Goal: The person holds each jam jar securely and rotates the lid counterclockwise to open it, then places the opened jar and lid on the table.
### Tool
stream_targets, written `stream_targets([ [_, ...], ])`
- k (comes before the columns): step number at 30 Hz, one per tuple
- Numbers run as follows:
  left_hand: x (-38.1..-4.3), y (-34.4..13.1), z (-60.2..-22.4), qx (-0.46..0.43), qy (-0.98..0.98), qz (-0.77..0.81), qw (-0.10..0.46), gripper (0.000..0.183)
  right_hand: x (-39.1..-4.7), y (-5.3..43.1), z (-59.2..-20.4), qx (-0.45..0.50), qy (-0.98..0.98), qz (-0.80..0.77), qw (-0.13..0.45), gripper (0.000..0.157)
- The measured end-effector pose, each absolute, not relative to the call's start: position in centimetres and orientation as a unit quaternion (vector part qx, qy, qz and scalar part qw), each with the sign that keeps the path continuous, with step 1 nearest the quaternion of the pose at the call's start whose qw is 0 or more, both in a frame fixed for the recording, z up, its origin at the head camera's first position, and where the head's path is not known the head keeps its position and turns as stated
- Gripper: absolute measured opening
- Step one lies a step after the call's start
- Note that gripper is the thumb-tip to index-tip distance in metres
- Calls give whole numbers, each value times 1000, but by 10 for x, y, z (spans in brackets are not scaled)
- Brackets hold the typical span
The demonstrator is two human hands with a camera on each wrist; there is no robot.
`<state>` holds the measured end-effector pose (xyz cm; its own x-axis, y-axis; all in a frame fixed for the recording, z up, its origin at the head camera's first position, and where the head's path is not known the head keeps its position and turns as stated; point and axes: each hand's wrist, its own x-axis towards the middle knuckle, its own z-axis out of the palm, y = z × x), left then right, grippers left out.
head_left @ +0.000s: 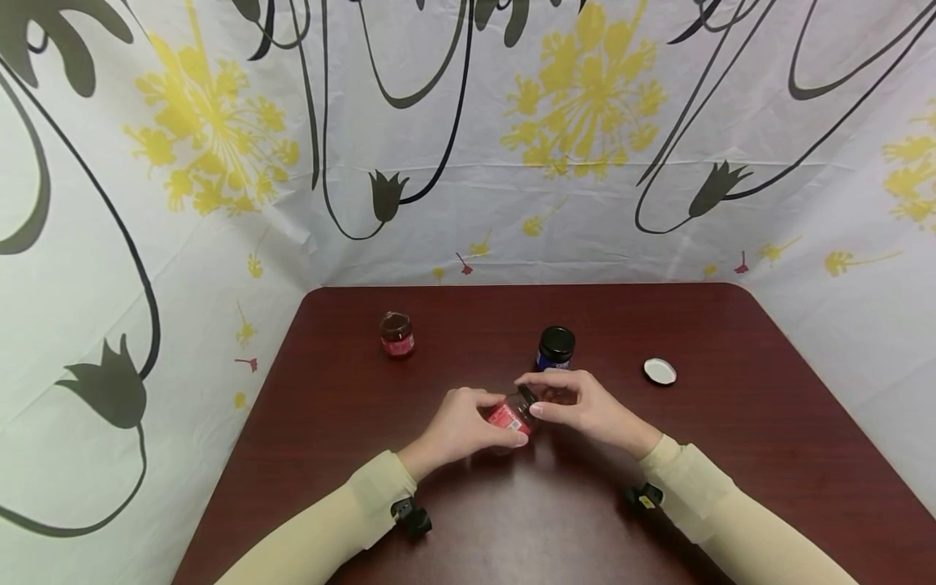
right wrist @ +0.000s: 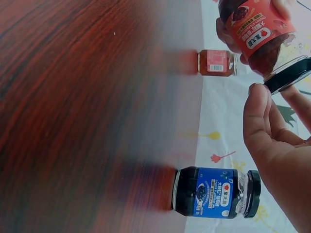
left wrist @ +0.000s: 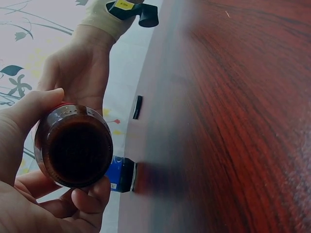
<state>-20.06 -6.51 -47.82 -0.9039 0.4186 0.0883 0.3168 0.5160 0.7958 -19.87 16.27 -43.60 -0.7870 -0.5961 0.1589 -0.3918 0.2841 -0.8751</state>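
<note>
My left hand (head_left: 462,424) grips a glass jar (right wrist: 257,31) with a red label round its body, tilted and held above the table. Its dark contents show through the base of the jar (left wrist: 77,145) in the left wrist view. A black lid (right wrist: 290,75) sits at the jar's mouth, which points toward my right hand (head_left: 588,408). Thumb and fingers of the right hand pinch that lid by its edge. Just beyond the right hand stands a blue-labelled jar (head_left: 556,345) with a black lid on.
Farther left on the dark red table (head_left: 307,406) stands another red-labelled jar (head_left: 397,335), its glass rim uncovered. A loose lid (head_left: 660,372) lies white underside up at the right. Patterned cloth (head_left: 453,236) hangs behind and beside the table.
</note>
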Motion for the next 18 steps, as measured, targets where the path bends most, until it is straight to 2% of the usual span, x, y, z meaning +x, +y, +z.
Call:
stream_targets([
  [18, -198, -65, -481, 219, 862, 455, 45, 74, -197, 163, -438, -316, 794, -511, 96, 38],
])
